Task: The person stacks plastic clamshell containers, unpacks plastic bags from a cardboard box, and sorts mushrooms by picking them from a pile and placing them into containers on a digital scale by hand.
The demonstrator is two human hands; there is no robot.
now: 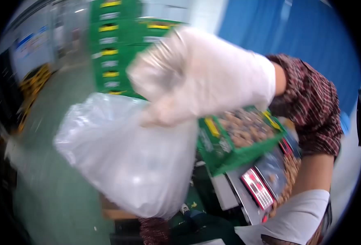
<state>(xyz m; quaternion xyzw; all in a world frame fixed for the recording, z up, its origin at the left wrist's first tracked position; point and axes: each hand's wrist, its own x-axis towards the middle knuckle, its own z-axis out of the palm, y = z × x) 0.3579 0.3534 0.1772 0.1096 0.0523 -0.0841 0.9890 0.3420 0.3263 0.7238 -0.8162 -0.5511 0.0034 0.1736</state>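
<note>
My right hand point(188, 77), in a whitish glove and blurred by motion, is raised in the upper middle of the view. Its fingers are closed on a clear plastic bag point(127, 159), which hangs below and to the left, puffed out and translucent. I cannot make out any contents in it. A plaid sleeve point(154, 230) of my left arm shows at the bottom, under the bag. The left hand itself is hidden by the bag.
A green crate point(237, 157) of brown, lumpy pieces stands on the table to the right. Beside it are a red-framed scale point(258, 188) and loose brown pieces point(290, 173). Stacked green crates point(111, 49) rise behind, with a blue curtain point(250, 26) at the back right.
</note>
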